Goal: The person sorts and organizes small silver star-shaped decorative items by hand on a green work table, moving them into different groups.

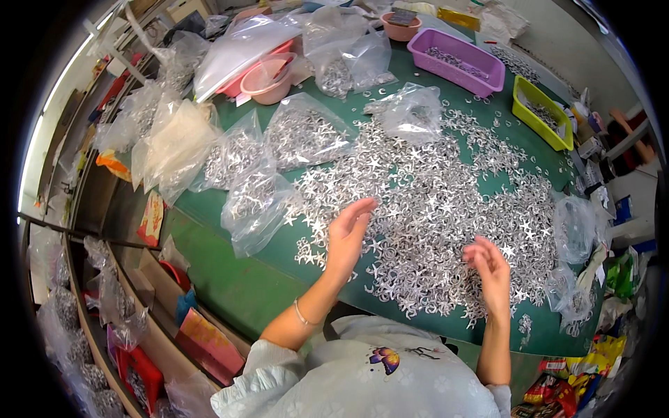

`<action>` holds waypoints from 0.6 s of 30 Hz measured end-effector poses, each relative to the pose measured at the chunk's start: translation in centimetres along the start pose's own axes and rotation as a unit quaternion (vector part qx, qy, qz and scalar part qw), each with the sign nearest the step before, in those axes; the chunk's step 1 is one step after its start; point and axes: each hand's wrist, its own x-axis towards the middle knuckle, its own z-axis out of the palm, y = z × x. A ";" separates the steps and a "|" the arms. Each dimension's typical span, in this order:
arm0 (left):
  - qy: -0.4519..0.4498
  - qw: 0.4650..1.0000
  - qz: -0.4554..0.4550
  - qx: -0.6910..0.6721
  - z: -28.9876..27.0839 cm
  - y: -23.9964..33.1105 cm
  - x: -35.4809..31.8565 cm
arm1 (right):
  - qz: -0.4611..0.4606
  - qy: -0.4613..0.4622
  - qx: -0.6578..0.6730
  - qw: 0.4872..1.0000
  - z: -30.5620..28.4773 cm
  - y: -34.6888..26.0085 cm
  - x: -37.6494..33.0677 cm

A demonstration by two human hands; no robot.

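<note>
A wide heap of small silvery metal pieces, some star-shaped and some curved like crescents, covers much of the green tabletop. Over the left side of the heap is my left hand, its fingers stretched out and thumb apart, with nothing seen in it. My right hand hovers at the heap's near right part, fingers loosely bent and apart; no piece can be made out between them. Clear plastic bags filled with similar pieces lie left of the heap, the nearest bag closest to my left hand.
A purple basket and a yellow-green basket hold pieces at the far right. Pink basins and more bags stand far left. Empty-looking clear bags lie at the right edge. Shelves with boxes stand on the left.
</note>
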 end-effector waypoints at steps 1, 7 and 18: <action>-0.036 0.999 0.016 0.033 0.7 -0.3 1.6 | -0.007 -0.001 -0.004 1.000 -0.2 -0.2 1.6; -0.130 0.925 0.155 0.323 6.2 -3.7 10.5 | -0.100 0.091 -0.213 0.968 -1.9 2.7 14.2; -0.096 0.921 0.052 0.374 8.7 -4.9 10.7 | -0.083 0.109 -0.377 0.916 -0.9 5.9 19.8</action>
